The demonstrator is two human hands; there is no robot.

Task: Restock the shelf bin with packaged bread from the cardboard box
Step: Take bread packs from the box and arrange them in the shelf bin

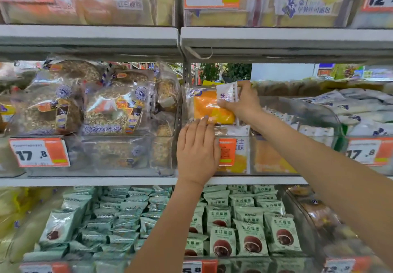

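Bread pack point(209, 107), orange, above the clear shelf bin's point(263, 155) front left corner: I pinch it with my right hand point(242, 100), left hand point(196, 151) flat against the bin's front edge; loosening early may tip it forward off the shelf.

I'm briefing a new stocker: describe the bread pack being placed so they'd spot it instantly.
On the middle shelf, find the clear bin right of the shelf upright. Above it, the right hand pinches the bread pack: clear wrap, orange-yellow loaf, unlike the brown seeded loaves leftward.
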